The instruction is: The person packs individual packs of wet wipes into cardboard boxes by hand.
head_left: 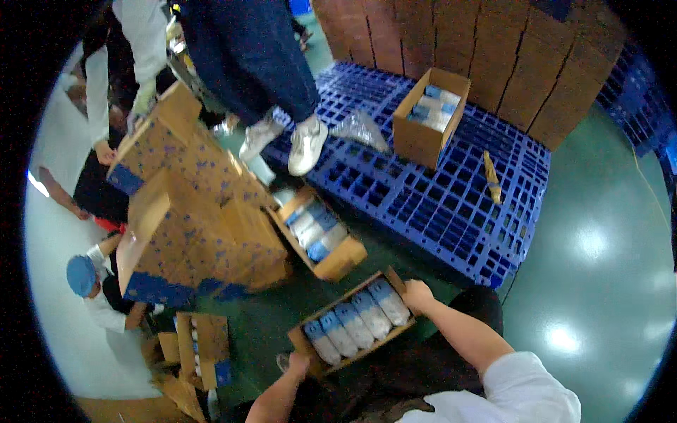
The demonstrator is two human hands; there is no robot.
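Observation:
An open cardboard box (350, 291) is between my hands, in front of my legs. A row of several white and blue plastic-wrapped packs (358, 323) stands in it. My left hand (300, 365) grips the box's left end near its lower corner, and a small clear thing (283, 362) shows beside the fingers. At the right end, my right hand (417, 297) is closed on the upper edge; part of its fingers is hidden by the cardboard. Just beyond lies a second open box (340, 259) with similar packs, its flap folded out.
A blue plastic pallet (458, 233) carries another open box (416, 141), a clear plastic bag (361, 130) and a brown cardboard strip (491, 176). Large cartons (211, 233) stand at left. A person in jeans (247, 56) and other workers are nearby. Tall cartons (486, 63) line the back.

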